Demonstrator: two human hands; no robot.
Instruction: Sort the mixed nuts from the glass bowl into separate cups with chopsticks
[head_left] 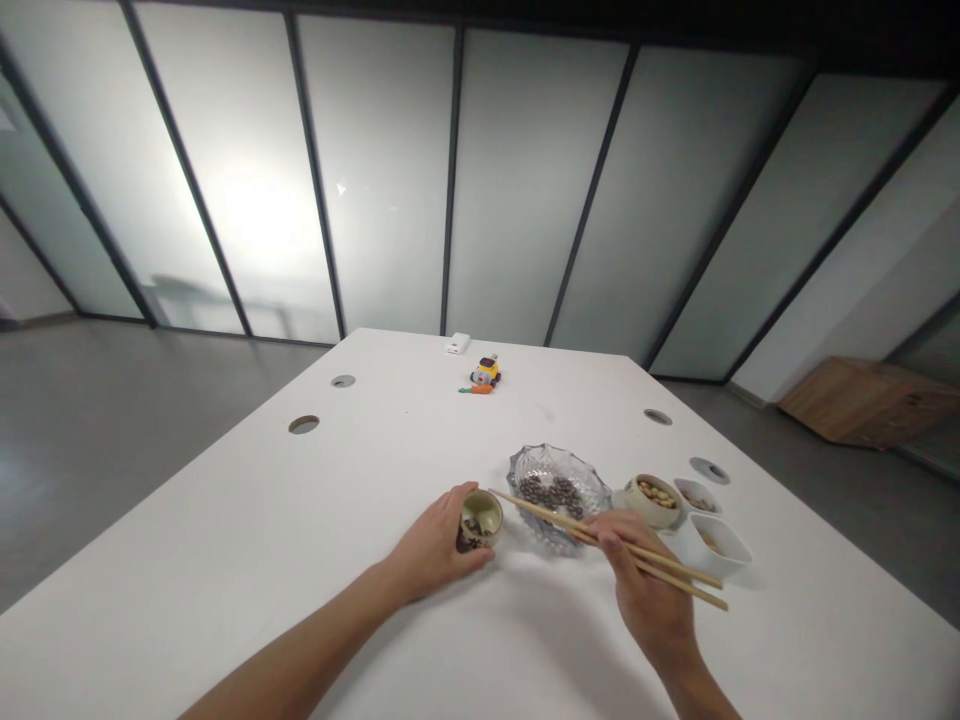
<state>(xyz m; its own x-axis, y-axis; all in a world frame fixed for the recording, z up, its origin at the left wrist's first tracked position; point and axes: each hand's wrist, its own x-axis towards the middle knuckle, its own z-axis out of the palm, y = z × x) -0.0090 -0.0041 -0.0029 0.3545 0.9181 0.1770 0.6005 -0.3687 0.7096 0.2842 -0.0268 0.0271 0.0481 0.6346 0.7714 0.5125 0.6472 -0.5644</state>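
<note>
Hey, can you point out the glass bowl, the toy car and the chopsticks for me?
Glass bowl (598,492), head view, right side of its rim.
Toy car (487,372), head view, its yellow body.
Chopsticks (541,513), head view, front part of the upper stick.

2 slim, bare forearms (315,640) narrow at the wrists into a bare left hand (435,545) and right hand (651,590).

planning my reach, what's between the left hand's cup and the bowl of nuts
The glass bowl of dark pieces, with the chopsticks and right hand partly over that stretch, in the head view.
</note>
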